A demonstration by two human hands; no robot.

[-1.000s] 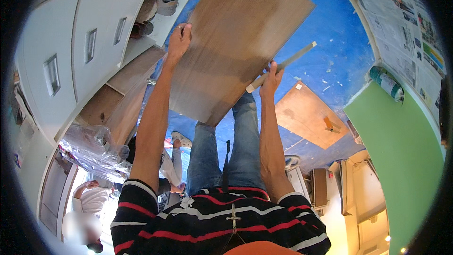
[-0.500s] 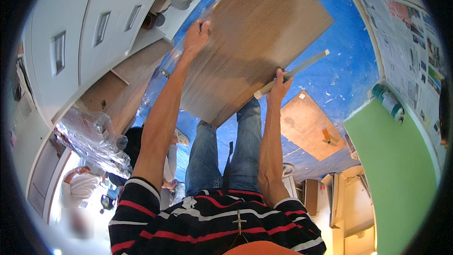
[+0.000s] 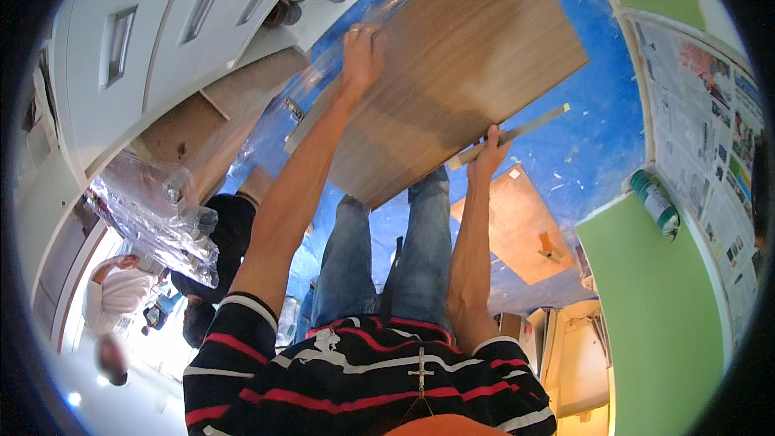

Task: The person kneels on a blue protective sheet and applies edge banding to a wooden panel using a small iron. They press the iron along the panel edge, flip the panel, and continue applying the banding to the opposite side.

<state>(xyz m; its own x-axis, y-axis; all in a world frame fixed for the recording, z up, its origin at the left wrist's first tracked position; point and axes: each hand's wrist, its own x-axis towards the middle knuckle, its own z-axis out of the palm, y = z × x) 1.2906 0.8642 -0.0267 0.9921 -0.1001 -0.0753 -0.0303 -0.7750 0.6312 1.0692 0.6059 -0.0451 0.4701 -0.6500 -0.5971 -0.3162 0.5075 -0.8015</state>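
Note:
A large brown wood-grain panel (image 3: 460, 40) is held up in front of my legs, tilted, above a blue-covered floor. At the panel's left edge my left hand (image 3: 363, 56) is closed, its fingers curled round the edge. Below the forearm on that side, a small metal fitting like a cabinet hinge (image 3: 294, 108) shows. My right hand (image 3: 489, 158) grips a narrow, pale wooden strip (image 3: 537, 122) by the panel's near right edge. The thumb points up, and the strip slants out past the hand to the right. The fingers' undersides are hidden.
White cabinets (image 3: 165, 24) stand at left, with clear plastic wrap (image 3: 153, 214) below. People (image 3: 121, 295) are at lower left, one in black (image 3: 230, 234) nearer. A flat brown board (image 3: 517, 226) lies at right; a green bottle (image 3: 655, 202) rests beside a green surface (image 3: 678, 307).
My left hand has shifted right along with the panel, and its fingers are now more curled over. The right hand and strip have moved slightly. The person in black shows more.

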